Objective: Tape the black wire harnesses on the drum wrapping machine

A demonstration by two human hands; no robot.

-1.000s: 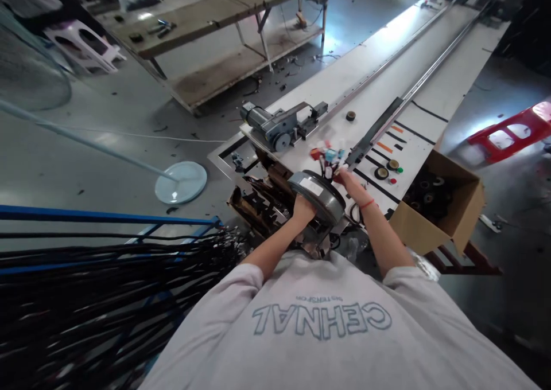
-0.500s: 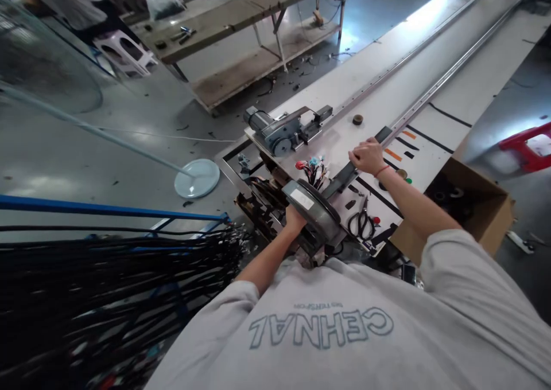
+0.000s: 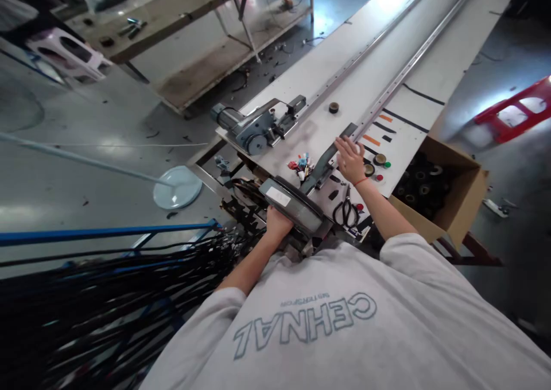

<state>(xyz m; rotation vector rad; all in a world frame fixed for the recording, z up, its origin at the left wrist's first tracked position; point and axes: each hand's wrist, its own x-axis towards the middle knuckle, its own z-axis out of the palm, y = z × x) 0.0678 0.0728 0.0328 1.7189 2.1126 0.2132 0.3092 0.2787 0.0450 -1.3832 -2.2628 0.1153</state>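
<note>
A grey machine with a round housing (image 3: 297,206) stands at the near end of the long table. My left hand (image 3: 278,223) is against the housing's left side, its fingers hidden beneath it. My right hand (image 3: 349,159) rests by the far end of the machine's long grey bar (image 3: 322,163), fingers spread. A bundle of wires with red, white and blue connectors (image 3: 302,165) lies beside the bar. Black-handled scissors (image 3: 345,209) are on the table to the right of the housing.
A motor unit (image 3: 252,132) sits at the table's left corner. Tape rolls (image 3: 333,108), dark strips and orange pieces lie on the white table (image 3: 297,74). A cardboard box (image 3: 462,206) stands right. Black cables (image 3: 129,292) hang on a blue rack at left.
The view has shifted, so the table and machine appear further left. My right hand has opened from its closed grip on the bar. My left hand remains at the housing.
</note>
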